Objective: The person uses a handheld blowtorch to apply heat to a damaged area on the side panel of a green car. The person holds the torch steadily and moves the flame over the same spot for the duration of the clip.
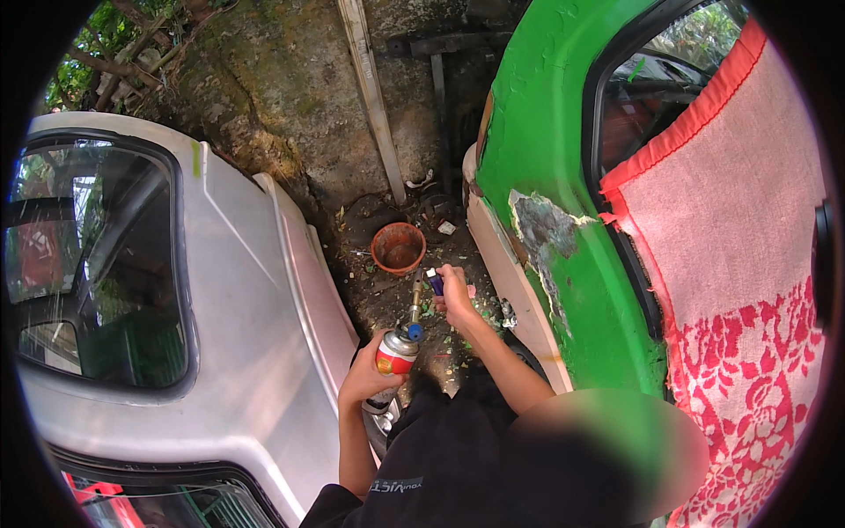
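Note:
My left hand (368, 373) is wrapped round a red and white gas canister with a blow torch head (397, 351). The torch's metal nozzle (416, 297) points away from me, and a blue knob (415, 332) sits at its base. Just right of the nozzle tip, my right hand (455, 293) grips a small dark blue lighter (435, 282) with a pale top. No flame shows at the nozzle or the lighter. To the right, the green car body (568, 290) has a patch of broken paint and filler (550, 233) that bares grey beneath.
A silver-white car (238, 352) stands close on my left. Ahead, an orange-brown bucket (399, 248) rests on littered ground before a mossy wall (290, 79) with a leaning wooden post (372, 97). A pink and red patterned towel (713, 264) hangs over the green car's window.

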### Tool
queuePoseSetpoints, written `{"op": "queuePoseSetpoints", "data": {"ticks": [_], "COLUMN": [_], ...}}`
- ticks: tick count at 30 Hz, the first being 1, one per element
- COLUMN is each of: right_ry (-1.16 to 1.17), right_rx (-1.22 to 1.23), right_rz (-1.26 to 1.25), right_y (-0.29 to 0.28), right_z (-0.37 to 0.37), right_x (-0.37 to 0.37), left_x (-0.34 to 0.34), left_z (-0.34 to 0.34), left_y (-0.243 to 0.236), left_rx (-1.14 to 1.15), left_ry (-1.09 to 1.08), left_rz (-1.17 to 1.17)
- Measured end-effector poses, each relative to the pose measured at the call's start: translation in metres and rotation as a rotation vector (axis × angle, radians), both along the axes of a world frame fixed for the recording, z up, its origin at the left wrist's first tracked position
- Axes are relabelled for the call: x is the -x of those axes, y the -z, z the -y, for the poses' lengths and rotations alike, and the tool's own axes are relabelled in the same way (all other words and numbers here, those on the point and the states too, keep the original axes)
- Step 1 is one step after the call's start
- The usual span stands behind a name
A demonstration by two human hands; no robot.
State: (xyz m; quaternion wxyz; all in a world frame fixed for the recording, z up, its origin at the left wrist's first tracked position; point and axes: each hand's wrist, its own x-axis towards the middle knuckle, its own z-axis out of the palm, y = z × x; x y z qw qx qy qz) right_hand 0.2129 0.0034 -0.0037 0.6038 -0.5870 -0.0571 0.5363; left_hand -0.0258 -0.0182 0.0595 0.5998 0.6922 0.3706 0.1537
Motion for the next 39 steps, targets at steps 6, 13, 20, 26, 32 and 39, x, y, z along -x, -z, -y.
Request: {"op": "queuePoseSetpoints", "data": {"ticks": [6,13,20,26,32,39], "right_ry": [-0.001,0.019,0.054,0.027,-0.013,0.020], "right_rx": [0.020,-0.005,0.010,0.071,0.123,0.063], "right_rz": [0.024,0.032,0.016,0.008,0.042,-0.002], "right_y": [-0.011,0.001,0.004,0.014,0.027,0.020], "right_z": [-0.002,-0.003,-0.004,-0.007,-0.010,-0.013], "right_x": [0.002,0.000,0.000,-0.002,-0.001,-0.001], "left_x": [0.002,-0.001,0.001,-0.002,-0.006,0.001], "left_z": [0.000,-0.001,0.000,0.003,-0.003,-0.005], "left_y": [0.003,0.000,0.005,0.005,0.001,0.018], "left_rx": [0.029,0.042,0.147,0.322,0.639,0.412], "left_ry": [-0.001,0.010,-0.017,-0.146,-0.270,-0.233], "left_rz": [0.010,0.042,0.113,0.137,0.273,0.319]}}
